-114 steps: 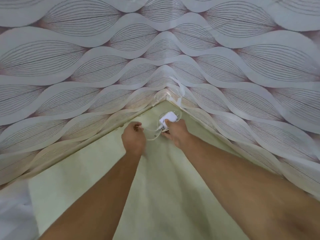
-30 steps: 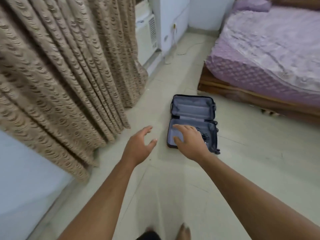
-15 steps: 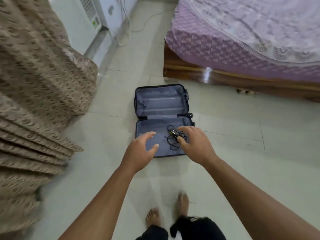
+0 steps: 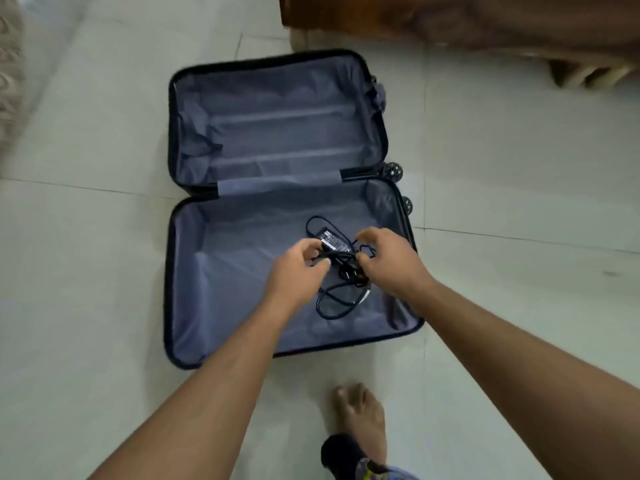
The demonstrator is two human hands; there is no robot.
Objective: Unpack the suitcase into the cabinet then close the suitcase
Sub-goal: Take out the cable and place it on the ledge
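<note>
Now both hands have come down from hovering over the suitcase [image 4: 194, 216] and are on the charger [image 4: 334, 242] in its near half. My left hand [image 4: 298, 271] pinches the cable beside the brick; my right hand [image 4: 389, 261] curls round the bundled cord. Nothing else shows inside, so I judge this the last item before closing.

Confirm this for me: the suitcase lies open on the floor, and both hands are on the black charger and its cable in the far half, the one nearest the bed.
Not quite. The head view shows the suitcase open on the floor, with the left hand and right hand on the black charger and its cable, but in the near half, closest to the person.
</note>
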